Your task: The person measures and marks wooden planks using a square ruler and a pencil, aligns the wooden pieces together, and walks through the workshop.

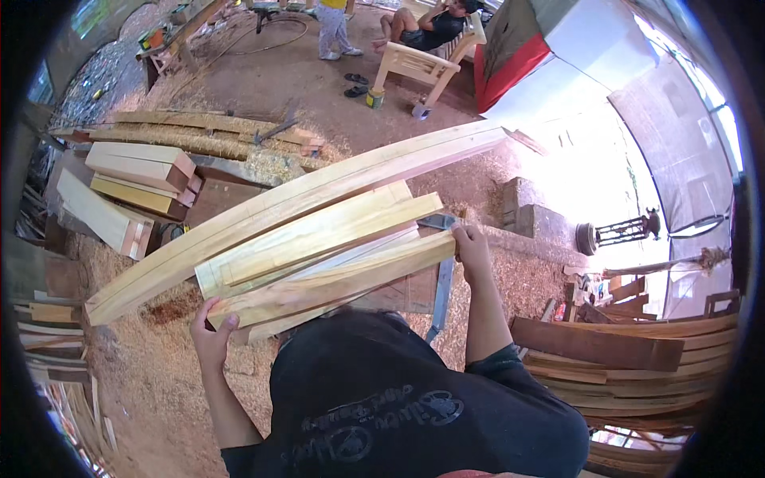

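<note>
A pale wooden board (337,276) spans the space before my body, held by its two ends. My left hand (214,334) grips its left end, with the thumb on the near top edge. Around the right end closes my right hand (472,250). Just beyond it lie a wide pale board (382,197) and a narrower wooden piece (340,234). Farther out, a long squared timber (287,200) runs diagonally, with a line along its length. A grey metal strip (442,293) shows below my right hand. Part of another board (287,325) shows under the held one.
Stacked timber blocks (140,167) stand at left, and piled planks (627,373) lie at right. Concrete blocks (535,212) sit beyond my right hand. Wood shavings (149,382) cover the ground. A person (439,27) sits on a wooden bench (418,60); another person (334,30) stands nearby.
</note>
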`<state>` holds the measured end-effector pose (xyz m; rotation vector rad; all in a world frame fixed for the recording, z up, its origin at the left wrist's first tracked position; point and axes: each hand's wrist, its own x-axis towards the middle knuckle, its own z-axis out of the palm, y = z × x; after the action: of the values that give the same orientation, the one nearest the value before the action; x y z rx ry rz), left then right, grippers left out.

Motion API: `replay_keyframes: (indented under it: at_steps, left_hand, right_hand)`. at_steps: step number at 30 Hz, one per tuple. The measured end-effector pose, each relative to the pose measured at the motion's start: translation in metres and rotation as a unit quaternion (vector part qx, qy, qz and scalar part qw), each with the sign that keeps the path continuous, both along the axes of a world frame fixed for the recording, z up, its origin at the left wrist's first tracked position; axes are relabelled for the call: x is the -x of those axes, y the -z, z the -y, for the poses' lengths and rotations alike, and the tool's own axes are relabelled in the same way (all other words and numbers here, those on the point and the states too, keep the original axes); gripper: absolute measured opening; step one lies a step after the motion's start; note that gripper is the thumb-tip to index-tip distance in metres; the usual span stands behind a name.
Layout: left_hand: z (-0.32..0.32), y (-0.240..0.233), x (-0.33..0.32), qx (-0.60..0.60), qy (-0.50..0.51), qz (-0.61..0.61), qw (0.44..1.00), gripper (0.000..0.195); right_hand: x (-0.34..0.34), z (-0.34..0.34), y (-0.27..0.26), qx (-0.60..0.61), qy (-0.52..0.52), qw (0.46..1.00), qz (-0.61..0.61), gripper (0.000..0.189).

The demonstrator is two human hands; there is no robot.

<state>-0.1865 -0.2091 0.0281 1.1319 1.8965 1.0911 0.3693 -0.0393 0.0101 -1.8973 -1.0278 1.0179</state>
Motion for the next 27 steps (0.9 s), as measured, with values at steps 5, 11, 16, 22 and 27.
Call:
replay_keyframes:
  at_steps: [5, 11, 16, 22, 27]
  left_hand:
    - [-0.007, 0.012, 0.007, 0.001, 0.011, 0.026, 1.000, 0.065]
    - [-0.010, 0.012, 0.005, 0.011, 0.008, 0.039, 0.999, 0.066]
    - [-0.013, 0.011, 0.000, 0.035, 0.002, 0.017, 0.999, 0.066]
    - [-0.028, 0.017, -0.004, 0.073, 0.001, -0.061, 0.995, 0.083]
    - [-0.036, 0.001, -0.021, 0.060, -0.019, -0.080, 0.995, 0.100]
  right_hand:
    - [-0.001, 0.002, -0.003, 0.007, 0.022, 0.999, -0.022, 0.029]
    - [-0.003, 0.003, 0.005, -0.009, 0.005, 0.999, -0.042, 0.028]
    - [0.003, 0.000, 0.004, -0.002, 0.000, 1.000, -0.030, 0.028]
    - [0.015, -0.016, 0.004, -0.023, 0.010, 0.999, -0.031, 0.044]
    - [0.008, -0.026, 0.029, -0.046, 0.010, 0.998, -0.051, 0.050]
